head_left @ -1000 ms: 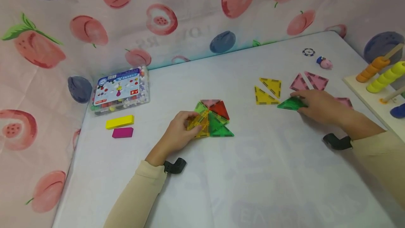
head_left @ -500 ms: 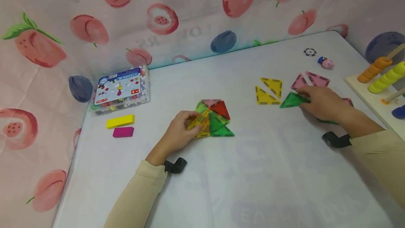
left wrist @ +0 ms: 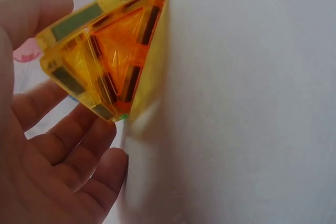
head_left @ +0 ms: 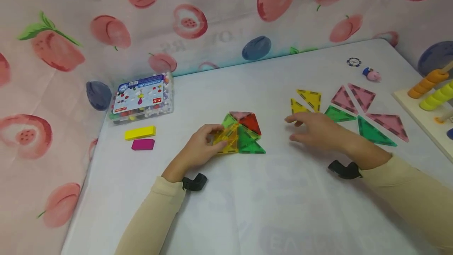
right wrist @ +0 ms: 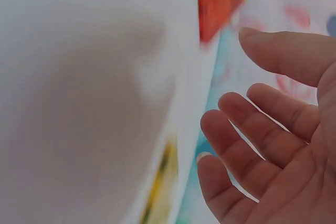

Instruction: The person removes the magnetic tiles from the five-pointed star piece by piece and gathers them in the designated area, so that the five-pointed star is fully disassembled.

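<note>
A small cluster of translucent triangular magnetic tiles stands mid-table. It has a yellow-orange tile (head_left: 231, 140) at its near left, a red tile (head_left: 252, 122), a pink tile (head_left: 240, 115) and a green tile (head_left: 249, 143). My left hand (head_left: 199, 145) pinches the yellow-orange side between thumb and fingers. In the left wrist view the thumb lies along the yellow edge (left wrist: 86, 19) of a raised tile. My right hand (head_left: 315, 131) hovers with fingers spread and nothing in it, to the right of the cluster, partly covering a loose yellow tile (head_left: 298, 106).
Loose triangles lie at the right: a yellow tile (head_left: 312, 99), green tiles (head_left: 376, 131) and pink tiles (head_left: 389, 124). Beyond are a poker chip (head_left: 354, 62), a pig figurine (head_left: 372, 74) and a bead board (head_left: 421, 113). Leftward sit a bead box (head_left: 141, 95), a yellow block (head_left: 140, 132) and a magenta block (head_left: 143, 144).
My right hand has let go of a green triangle beside the pink tiles and moved left toward the cluster. My left hand keeps its hold there. The head view has shifted slightly.
</note>
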`<action>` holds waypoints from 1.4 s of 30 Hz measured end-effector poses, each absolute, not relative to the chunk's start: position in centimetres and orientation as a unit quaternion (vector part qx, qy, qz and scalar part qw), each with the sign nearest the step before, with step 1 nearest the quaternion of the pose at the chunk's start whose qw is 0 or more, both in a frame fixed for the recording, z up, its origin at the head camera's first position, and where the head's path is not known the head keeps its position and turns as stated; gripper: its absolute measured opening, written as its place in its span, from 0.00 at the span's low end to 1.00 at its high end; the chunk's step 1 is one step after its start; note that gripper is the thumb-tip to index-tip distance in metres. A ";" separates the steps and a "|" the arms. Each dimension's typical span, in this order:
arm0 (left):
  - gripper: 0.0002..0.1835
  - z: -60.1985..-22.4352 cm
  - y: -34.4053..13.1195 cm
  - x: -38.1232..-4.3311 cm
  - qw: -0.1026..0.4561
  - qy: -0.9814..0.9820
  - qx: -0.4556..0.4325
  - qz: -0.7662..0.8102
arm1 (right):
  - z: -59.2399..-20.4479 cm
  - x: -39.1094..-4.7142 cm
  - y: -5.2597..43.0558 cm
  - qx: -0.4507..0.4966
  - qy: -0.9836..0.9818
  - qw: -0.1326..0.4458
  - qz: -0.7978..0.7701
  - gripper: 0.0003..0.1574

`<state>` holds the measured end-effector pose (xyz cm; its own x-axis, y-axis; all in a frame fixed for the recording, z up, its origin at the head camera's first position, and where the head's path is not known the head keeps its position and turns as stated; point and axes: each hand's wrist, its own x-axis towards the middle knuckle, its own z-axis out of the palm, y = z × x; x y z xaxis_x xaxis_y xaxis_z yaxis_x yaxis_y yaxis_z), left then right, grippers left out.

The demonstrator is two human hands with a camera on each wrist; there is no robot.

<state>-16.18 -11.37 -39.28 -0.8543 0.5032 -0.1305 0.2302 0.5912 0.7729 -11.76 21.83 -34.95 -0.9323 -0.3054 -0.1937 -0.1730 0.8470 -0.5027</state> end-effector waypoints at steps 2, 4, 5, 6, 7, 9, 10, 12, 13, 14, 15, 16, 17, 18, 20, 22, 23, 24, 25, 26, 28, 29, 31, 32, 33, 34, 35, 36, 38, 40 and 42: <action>0.27 -39.3 -11.5 -16.2 0.180 0.872 0.204 0.407 | -35.6 -11.7 19.9 -0.160 0.940 0.148 -0.263 0.31; 0.27 -39.3 -11.6 -16.3 0.190 0.869 0.197 0.412 | -36.0 -11.7 18.3 -0.181 0.928 0.167 -0.281 0.31; 0.27 -39.4 -11.6 -16.3 0.193 0.869 0.194 0.413 | -36.2 -11.6 17.6 -0.189 0.923 0.175 -0.287 0.31; 0.27 -39.4 -11.7 -16.3 0.195 0.868 0.192 0.414 | -36.4 -11.6 17.0 -0.196 0.918 0.182 -0.292 0.30; 0.27 -39.4 -11.7 -16.3 0.197 0.868 0.190 0.415 | -36.5 -11.7 16.4 -0.203 0.915 0.188 -0.295 0.30; 0.28 -39.5 -11.9 -16.2 0.196 0.869 0.188 0.415 | -36.7 -11.8 15.5 -0.206 0.909 0.199 -0.304 0.31; 0.28 -39.5 -11.9 -16.2 0.195 0.868 0.188 0.415 | -36.8 -12.0 15.0 -0.205 0.907 0.203 -0.307 0.32; 0.28 -39.5 -12.1 -16.1 0.194 0.866 0.187 0.421 | -36.8 -12.3 14.3 -0.208 0.904 0.204 -0.314 0.34; 0.28 -39.5 -12.2 -16.1 0.194 0.865 0.188 0.423 | -36.9 -12.5 14.1 -0.208 0.903 0.202 -0.317 0.34; 0.28 -39.5 -12.2 -16.0 0.194 0.864 0.187 0.424 | -36.9 -12.7 13.9 -0.207 0.903 0.198 -0.319 0.34; 0.27 -39.5 -12.2 -16.0 0.196 0.863 0.187 0.426 | -37.0 -12.9 13.7 -0.207 0.904 0.192 -0.320 0.33; 0.27 -39.5 -12.3 -15.9 0.196 0.861 0.188 0.429 | -37.1 -13.1 13.6 -0.208 0.905 0.185 -0.321 0.32; 0.27 -39.5 -12.3 -15.9 0.196 0.860 0.189 0.431 | -37.1 -13.3 13.5 -0.210 0.905 0.181 -0.323 0.32; 0.27 -39.5 -12.3 -15.8 0.196 0.860 0.191 0.431 | -37.2 -13.5 13.4 -0.212 0.905 0.178 -0.323 0.31; 0.27 -39.6 -12.2 -15.8 0.192 0.858 0.201 0.432 | -37.3 -14.0 13.2 -0.211 0.905 0.175 -0.325 0.30; 0.28 -39.6 -12.0 -15.7 0.183 0.857 0.213 0.431 | -37.3 -14.4 13.3 -0.209 0.904 0.176 -0.327 0.29; 0.28 -39.6 -11.9 -15.7 0.178 0.858 0.218 0.430 | -37.3 -14.6 13.3 -0.207 0.905 0.175 -0.329 0.29; 0.28 -39.5 -11.7 -15.7 0.172 0.859 0.222 0.428 | -37.3 -14.9 13.5 -0.205 0.905 0.171 -0.331 0.28; 0.28 -39.5 -11.5 -15.7 0.169 0.860 0.224 0.427 | -37.3 -15.1 13.6 -0.203 0.906 0.167 -0.333 0.26; 0.28 -39.5 -11.3 -15.7 0.168 0.860 0.225 0.426 | -37.3 -15.4 13.8 -0.198 0.907 0.165 -0.333 0.24; 0.30 -39.5 -10.9 -15.6 0.166 0.863 0.227 0.420 | -37.4 -15.8 14.0 -0.193 0.909 0.163 -0.333 0.23; 0.31 -39.5 -10.7 -15.6 0.166 0.863 0.229 0.418 | -37.4 -15.9 14.1 -0.192 0.908 0.166 -0.332 0.23; 0.32 -39.5 -10.6 -15.5 0.166 0.863 0.238 0.415 | -37.5 -15.9 14.1 -0.196 0.908 0.172 -0.328 0.24; 0.32 -39.6 -10.5 -15.4 0.165 0.862 0.243 0.413 | -37.5 -15.9 14.1 -0.198 0.909 0.174 -0.324 0.26; 0.32 -39.5 -10.5 -15.3 0.163 0.862 0.248 0.411 | -37.5 -15.8 14.0 -0.202 0.909 0.176 -0.319 0.27; 0.31 -39.5 -10.6 -15.3 0.161 0.861 0.253 0.410 | -37.4 -15.7 14.0 -0.207 0.909 0.177 -0.315 0.29; 0.29 -39.4 -10.6 -15.3 0.160 0.860 0.257 0.411 | -37.4 -15.7 14.0 -0.212 0.911 0.177 -0.308 0.30; 0.28 -39.4 -10.6 -15.3 0.159 0.860 0.258 0.411 | -37.4 -15.6 14.0 -0.216 0.912 0.177 -0.300 0.31; 0.27 -39.4 -10.6 -15.3 0.159 0.861 0.259 0.408 | -37.4 -15.4 14.1 -0.219 0.914 0.182 -0.289 0.33; 0.27 -39.4 -10.5 -15.4 0.159 0.860 0.262 0.407 | -37.3 -15.3 14.3 -0.218 0.915 0.190 -0.280 0.34; 0.27 -39.5 -10.3 -15.5 0.160 0.860 0.266 0.405 | -37.3 -15.1 14.5 -0.211 0.916 0.196 -0.278 0.34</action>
<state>-15.45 -10.34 -39.47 -0.8075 0.5868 -0.0597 0.3276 0.5304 0.7819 -15.12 14.50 -37.29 -0.8338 -0.4964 -0.2415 -0.2786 0.7561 -0.5921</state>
